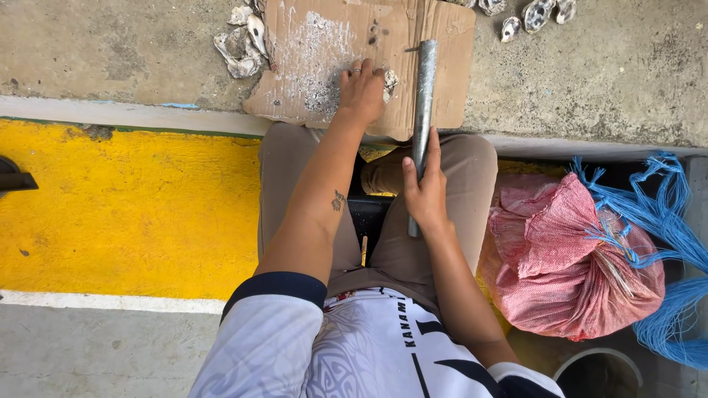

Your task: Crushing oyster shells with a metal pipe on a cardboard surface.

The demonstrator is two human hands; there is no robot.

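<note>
Head view. The left hand [361, 92] lies palm-down, fingers spread and lightly curled, over a small pale shell [389, 81] on a sheet of cardboard [442, 81]; the shell shows at the right edge of the hand, and whether the fingers actually grip it cannot be told. A ring sits on one finger. The right hand [425, 193] is closed around a grey metal pipe [423, 96] near its lower end, thumb along the shaft. The pipe runs up from the lap, and its upper end lies over the cardboard just right of the shell.

The cardboard lies on a concrete ledge [612, 66], dusted with white grit at its centre. A heap of empty shells [242, 44] touches its upper left corner; further shells [535, 13] lie well apart at the top right. To the person's right sits a red mesh sack [575, 258], with blue cords [664, 221] draped over its far side. A yellow painted floor band [125, 206] lies to the left. The knees crowd the space just below the cardboard edge.
</note>
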